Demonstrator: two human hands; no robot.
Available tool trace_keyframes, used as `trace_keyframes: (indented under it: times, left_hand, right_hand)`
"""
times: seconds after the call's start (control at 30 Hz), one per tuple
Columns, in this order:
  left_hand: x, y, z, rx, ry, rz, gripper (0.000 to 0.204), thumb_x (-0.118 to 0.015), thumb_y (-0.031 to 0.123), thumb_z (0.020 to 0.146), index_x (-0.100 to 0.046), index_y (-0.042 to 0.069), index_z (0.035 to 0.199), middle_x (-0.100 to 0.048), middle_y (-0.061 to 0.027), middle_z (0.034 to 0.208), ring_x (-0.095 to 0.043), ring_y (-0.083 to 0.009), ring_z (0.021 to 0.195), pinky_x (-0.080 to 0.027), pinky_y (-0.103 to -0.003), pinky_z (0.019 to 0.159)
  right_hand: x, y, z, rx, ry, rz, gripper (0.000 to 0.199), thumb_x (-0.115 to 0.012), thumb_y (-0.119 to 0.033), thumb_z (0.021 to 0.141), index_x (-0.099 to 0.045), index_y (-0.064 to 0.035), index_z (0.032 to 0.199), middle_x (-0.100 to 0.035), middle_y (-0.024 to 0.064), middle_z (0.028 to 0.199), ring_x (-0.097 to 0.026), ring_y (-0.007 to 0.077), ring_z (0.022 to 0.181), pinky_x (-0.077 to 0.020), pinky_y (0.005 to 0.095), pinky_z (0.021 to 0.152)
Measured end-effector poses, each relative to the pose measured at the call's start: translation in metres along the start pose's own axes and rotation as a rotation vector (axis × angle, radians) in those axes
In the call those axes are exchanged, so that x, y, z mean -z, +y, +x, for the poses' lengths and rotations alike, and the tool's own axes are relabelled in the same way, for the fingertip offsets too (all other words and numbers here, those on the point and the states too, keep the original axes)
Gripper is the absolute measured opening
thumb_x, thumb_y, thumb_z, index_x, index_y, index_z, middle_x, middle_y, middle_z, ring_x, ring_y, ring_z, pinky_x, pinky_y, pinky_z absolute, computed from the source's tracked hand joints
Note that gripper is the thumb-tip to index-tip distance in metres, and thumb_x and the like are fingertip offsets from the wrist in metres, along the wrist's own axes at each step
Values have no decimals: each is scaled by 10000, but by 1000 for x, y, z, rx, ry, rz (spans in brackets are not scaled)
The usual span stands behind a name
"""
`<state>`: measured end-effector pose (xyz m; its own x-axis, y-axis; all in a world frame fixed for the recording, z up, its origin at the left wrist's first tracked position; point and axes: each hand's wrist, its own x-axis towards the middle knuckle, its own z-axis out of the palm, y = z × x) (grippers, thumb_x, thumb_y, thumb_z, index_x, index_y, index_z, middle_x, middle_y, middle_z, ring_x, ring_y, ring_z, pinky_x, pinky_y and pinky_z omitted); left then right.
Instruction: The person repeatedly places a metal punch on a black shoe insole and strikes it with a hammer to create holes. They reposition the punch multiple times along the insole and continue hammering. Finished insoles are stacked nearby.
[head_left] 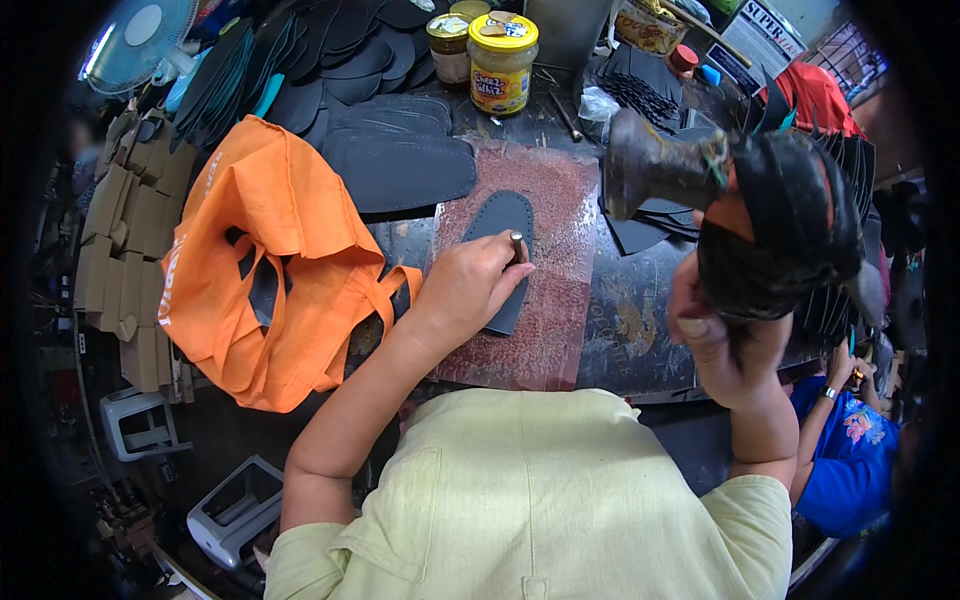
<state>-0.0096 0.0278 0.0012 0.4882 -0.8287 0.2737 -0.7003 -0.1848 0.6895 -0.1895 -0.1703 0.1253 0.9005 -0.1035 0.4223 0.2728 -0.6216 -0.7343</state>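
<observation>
My left hand (462,288) pinches a short metal punch (517,240), held upright over a dark sole-shaped piece (500,212). Small holes run along the rounded edge of that piece. It lies on a worn reddish board (563,270), and my fingers partly cover it; the punch's lower tip is hidden. Raised at the right, close to the camera, my right hand (735,360) is closed around a hammer (650,170). The hammer has a round metal face and black wrapping, and is slightly blurred.
An orange cloth bag (270,210) slumps left of the board. Stacks of dark cut pieces (400,165) lie behind it. A yellow-lidded jar (503,65) stands at the back. Far right, a person in blue (850,455) works; plastic stools (235,510) stand at lower left.
</observation>
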Motion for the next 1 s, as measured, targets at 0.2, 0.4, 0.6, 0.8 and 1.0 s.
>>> trace_keyframes:
  times: [0.2,0.4,0.6,0.8,1.0]
  left_hand:
    - [1,7,-6,-82,57,47,172,-716,164,959,-669,5,1008,-692,-194,878,-700,-404,843,-553,-465,740]
    - [2,4,-4,32,-1,-61,163,-709,159,958,-661,3,970,-692,-189,896,-690,-400,829,-545,-471,741]
    - [1,5,-7,-107,-2,95,179,-694,172,973,-637,3,957,-685,-185,876,-685,-405,824,-540,-470,728]
    - [5,6,-9,164,26,-126,112,-684,73,956,-640,8,1035,-715,-155,879,-729,-342,777,-564,-416,729]
    - [44,-26,6,-19,421,63,133,-715,96,926,-649,-19,920,-645,-180,1203,-627,-383,1154,-488,-449,1003]
  right_hand:
    - [-3,5,5,-207,-390,-312,454,-783,-57,845,-541,-8,1225,-674,239,1020,-651,468,907,-539,419,783]
    - [15,-12,14,93,-31,-168,520,-743,-123,945,-481,30,1366,-671,140,927,-673,234,785,-525,323,679]
    - [-8,5,1,6,-167,-293,429,-765,-125,922,-537,4,1262,-660,174,921,-658,351,788,-523,391,688]
    - [-3,25,13,-277,-232,-315,355,-785,-80,852,-558,-38,1121,-662,231,916,-650,497,863,-522,488,720]
    - [-33,76,39,-196,-154,-236,391,-728,42,739,-576,-24,1093,-617,205,1065,-631,452,1015,-518,442,869]
